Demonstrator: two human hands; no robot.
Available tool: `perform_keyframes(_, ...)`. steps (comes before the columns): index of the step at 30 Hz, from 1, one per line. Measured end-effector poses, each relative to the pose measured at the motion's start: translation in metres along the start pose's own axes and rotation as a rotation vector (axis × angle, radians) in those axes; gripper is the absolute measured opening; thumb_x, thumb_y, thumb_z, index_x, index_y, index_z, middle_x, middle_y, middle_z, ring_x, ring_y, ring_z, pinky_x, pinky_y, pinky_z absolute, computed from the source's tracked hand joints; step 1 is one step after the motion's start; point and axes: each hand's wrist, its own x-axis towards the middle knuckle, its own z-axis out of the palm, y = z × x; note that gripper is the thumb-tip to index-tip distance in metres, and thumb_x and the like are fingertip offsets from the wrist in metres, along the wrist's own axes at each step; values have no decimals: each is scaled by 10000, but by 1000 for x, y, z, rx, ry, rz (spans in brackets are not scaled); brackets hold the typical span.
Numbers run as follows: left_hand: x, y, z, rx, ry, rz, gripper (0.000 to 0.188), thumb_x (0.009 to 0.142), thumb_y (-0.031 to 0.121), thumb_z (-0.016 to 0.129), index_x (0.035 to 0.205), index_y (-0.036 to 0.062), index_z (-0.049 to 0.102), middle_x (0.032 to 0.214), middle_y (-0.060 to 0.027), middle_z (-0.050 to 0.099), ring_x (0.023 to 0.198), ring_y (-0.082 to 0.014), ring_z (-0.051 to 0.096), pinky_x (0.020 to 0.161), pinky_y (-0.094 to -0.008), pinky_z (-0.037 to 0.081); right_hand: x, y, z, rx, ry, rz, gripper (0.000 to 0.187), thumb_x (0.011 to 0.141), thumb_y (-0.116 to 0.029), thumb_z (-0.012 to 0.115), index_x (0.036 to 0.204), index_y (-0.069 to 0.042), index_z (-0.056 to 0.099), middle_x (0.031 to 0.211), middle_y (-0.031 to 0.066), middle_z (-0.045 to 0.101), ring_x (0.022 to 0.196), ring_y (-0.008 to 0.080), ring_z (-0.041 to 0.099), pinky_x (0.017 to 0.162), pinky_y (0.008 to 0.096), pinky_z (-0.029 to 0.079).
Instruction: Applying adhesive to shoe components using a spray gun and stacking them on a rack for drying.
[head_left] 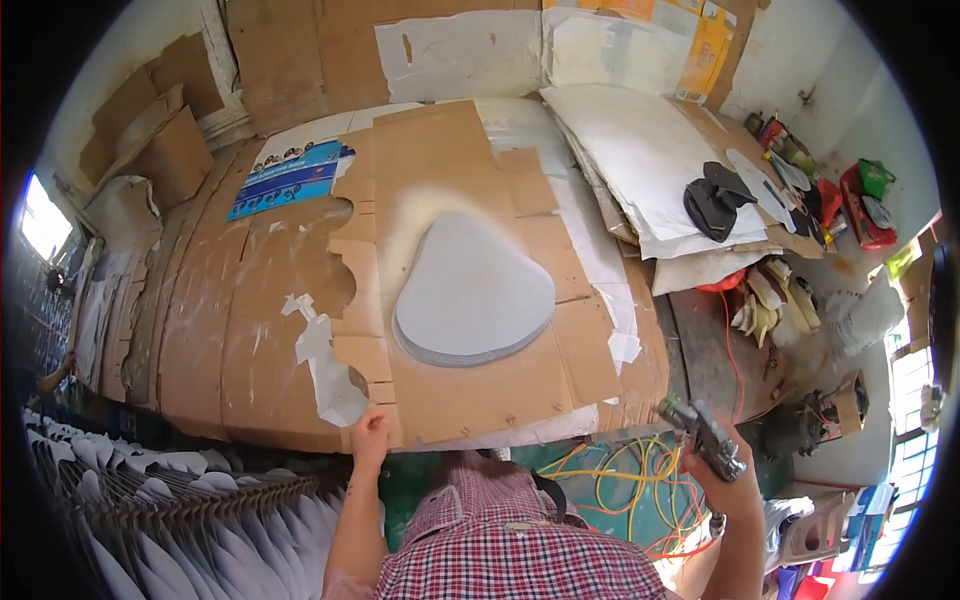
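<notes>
My right hand (724, 478) is wrapped round a metal spray gun (708, 438), held beyond the near right corner of the table with its nozzle end toward the upper left. A hose fitting shows below the grip. At the near edge of the table is my left hand (370, 432), its fingers curled closed; whether anything is in them is hidden. Just above it lies a torn strip of whitish paper (325, 370). In the middle, a stack of rounded triangular grey pieces (475, 285) rests on a cardboard sheet (440, 165), with pale overspray around its top.
Cardboard (275, 330) covers the table. White sheets (640, 150) are piled at the back right, with a black object (717, 202) on top. Yellow and orange hoses (640, 478) coil on the green floor. Racked white pieces (210, 520) stand at the near left.
</notes>
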Motion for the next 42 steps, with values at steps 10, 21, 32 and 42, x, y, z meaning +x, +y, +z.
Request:
perform_keyframes(10,7,-6,3,-3,35,-2,140,759,45,602,887,-1,635,756,-36,614,680,-110,563,640,-245,467,24,-21,53,233,-261,-52,544,779,17,649,1281,14,439,886,37,576,777,95,553,687,250,463)
perform_keyframes(21,9,15,-1,52,58,-9,119,764,36,592,870,6,636,731,-35,616,630,-115,568,593,-259,474,22,-18,20,135,7,-47,543,793,-28,621,1289,36,410,848,13,559,718,82,537,652,238,465)
perform_keyframes(32,30,21,16,-32,5,44,125,829,53,567,944,20,604,778,-31,585,616,-104,576,540,-224,469,11,-15,29,273,-305,10,533,771,34,639,1269,21,450,887,35,591,798,87,547,708,249,463)
perform_keyframes(42,28,36,30,-85,-1,7,121,824,35,566,936,6,603,757,-37,587,615,-116,581,543,-224,473,27,-10,6,180,32,-79,537,782,21,606,1280,36,407,844,62,572,699,124,568,645,261,477)
